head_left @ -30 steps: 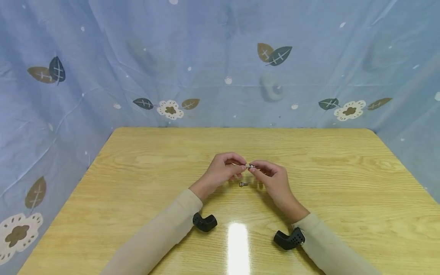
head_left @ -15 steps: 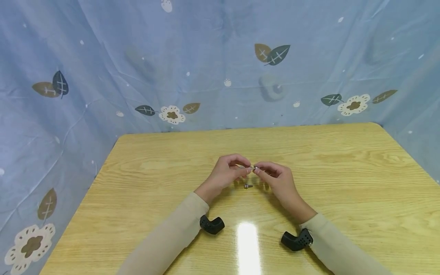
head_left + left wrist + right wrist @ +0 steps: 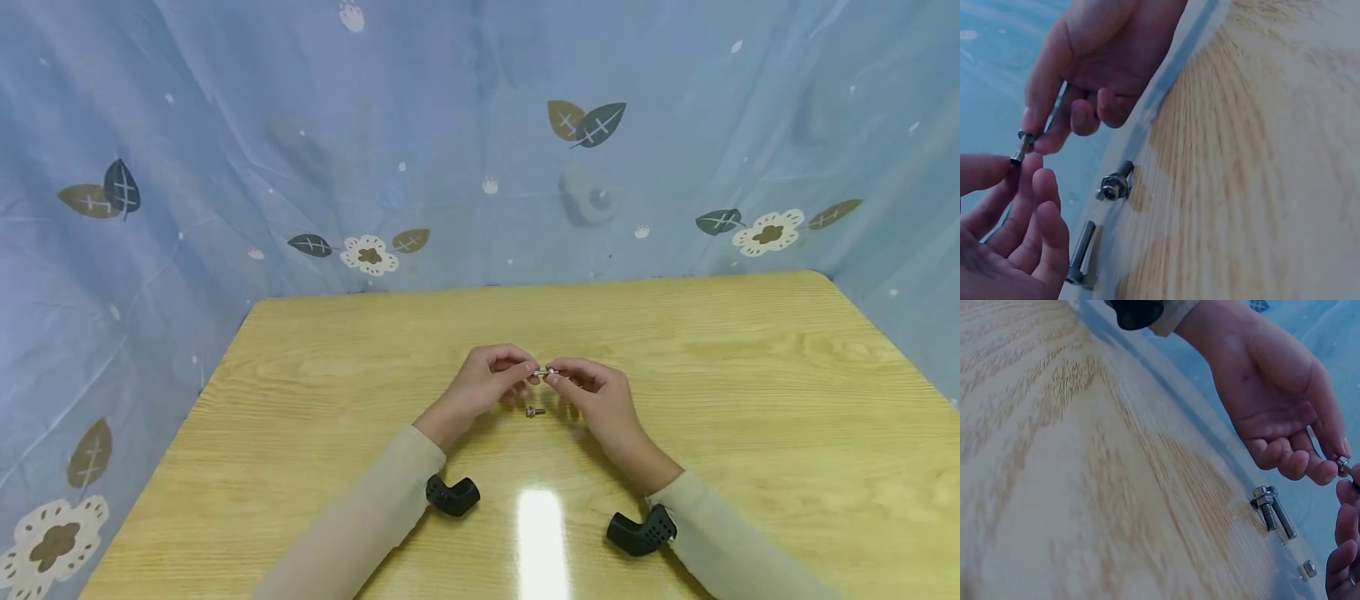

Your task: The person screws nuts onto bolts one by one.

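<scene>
A small metal bolt (image 3: 542, 372) is held level between the fingertips of both hands, over the wooden table (image 3: 345, 367). My left hand (image 3: 480, 385) pinches one end with thumb and fingers. At the opposite end my right hand (image 3: 609, 405) pinches, thumb and forefinger at a small collar-like piece on the shaft. Below the hands lies a shorter bolt with a nut on it (image 3: 1114, 185), its shaft pointing right in the head view. A longer bolt (image 3: 1080, 253) lies beside it. The right wrist view also shows a loose nut (image 3: 1309, 569); fingers hide parts of the held bolt.
A blue curtain (image 3: 450, 150) with leaf and flower prints hangs behind the table and along its sides. Black curved mounts (image 3: 453, 497) sit on both sleeved wrists. Light glares off the table's near part (image 3: 540, 542).
Both hands stay together with the bolt between them, fingertips shifting slightly along it. The head view has tilted a little; the shorter bolt on the table stays put.
</scene>
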### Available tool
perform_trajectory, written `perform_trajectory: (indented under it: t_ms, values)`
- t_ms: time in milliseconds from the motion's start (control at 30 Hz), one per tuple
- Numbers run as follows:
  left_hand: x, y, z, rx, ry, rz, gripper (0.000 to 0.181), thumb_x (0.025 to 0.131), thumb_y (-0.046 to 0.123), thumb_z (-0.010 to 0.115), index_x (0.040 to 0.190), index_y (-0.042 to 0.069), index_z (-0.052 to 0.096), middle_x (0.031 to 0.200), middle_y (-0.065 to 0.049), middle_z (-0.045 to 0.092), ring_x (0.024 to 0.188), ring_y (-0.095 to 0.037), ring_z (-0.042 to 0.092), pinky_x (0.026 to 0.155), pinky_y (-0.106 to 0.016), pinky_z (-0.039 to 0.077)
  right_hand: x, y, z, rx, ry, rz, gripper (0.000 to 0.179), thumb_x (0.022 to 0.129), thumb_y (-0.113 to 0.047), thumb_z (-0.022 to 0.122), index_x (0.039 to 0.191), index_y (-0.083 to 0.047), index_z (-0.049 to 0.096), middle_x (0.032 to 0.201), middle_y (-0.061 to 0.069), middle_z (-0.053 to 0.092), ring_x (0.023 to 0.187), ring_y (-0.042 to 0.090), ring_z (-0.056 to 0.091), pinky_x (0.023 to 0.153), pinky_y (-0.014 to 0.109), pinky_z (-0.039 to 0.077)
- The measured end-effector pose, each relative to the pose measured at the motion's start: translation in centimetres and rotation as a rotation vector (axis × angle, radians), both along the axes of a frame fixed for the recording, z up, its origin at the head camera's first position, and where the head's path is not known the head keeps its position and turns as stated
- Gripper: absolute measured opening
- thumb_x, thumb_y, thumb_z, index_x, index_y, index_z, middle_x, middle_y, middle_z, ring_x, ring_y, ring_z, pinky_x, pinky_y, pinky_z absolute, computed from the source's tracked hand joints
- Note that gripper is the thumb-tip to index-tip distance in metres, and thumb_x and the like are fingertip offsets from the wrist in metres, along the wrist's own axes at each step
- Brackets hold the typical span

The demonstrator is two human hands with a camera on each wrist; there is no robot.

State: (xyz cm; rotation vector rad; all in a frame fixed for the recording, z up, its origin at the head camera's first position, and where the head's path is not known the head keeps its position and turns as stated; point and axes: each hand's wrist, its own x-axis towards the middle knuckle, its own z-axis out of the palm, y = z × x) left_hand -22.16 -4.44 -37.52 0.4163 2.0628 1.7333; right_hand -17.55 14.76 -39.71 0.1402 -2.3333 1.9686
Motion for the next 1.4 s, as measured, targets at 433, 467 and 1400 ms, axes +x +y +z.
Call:
perform_trajectory:
  t_ms: [433,467,1400]
  values:
    - [0.6,-0.1,0.3,0.043,-0.013,0.022,0.029,0.096,0.022,0.062,0.12,0.007,0.063,0.104,-0.004,0.066,0.088,-0.034,0.065,0.068,-0.034,0.055,0.3,0.1,0.4,-0.015,0.013,0.022,0.028,0.092,-0.022,0.068,0.111,-0.001,0.069,0.089,-0.004,0.068,0.071,0.02,0.06,0.061,0.029,0.052]
    - [0.6,-0.1,0.3,0.038,-0.019,0.024,0.029,0.097,0.024,0.061,0.12,0.007,0.063,0.104,-0.005,0.067,0.087,-0.032,0.066,0.068,-0.033,0.055,0.3,0.2,0.3,-0.017,0.012,0.019,0.029,0.092,-0.022,0.068,0.112,-0.001,0.069,0.089,-0.003,0.069,0.071,0.02,0.06,0.061,0.029,0.052]
    - [0.5,-0.6,-0.4,0.019,-0.002,-0.013,0.02,0.099,0.025,0.057,0.111,0.014,0.066,0.107,-0.018,0.069,0.077,-0.016,0.066,0.067,-0.03,0.054,0.1,-0.6,-0.1,0.013,0.033,-0.004,0.02,0.09,-0.021,0.07,0.107,-0.009,0.072,0.086,-0.008,0.068,0.071,0.021,0.059,0.055,0.027,0.048]
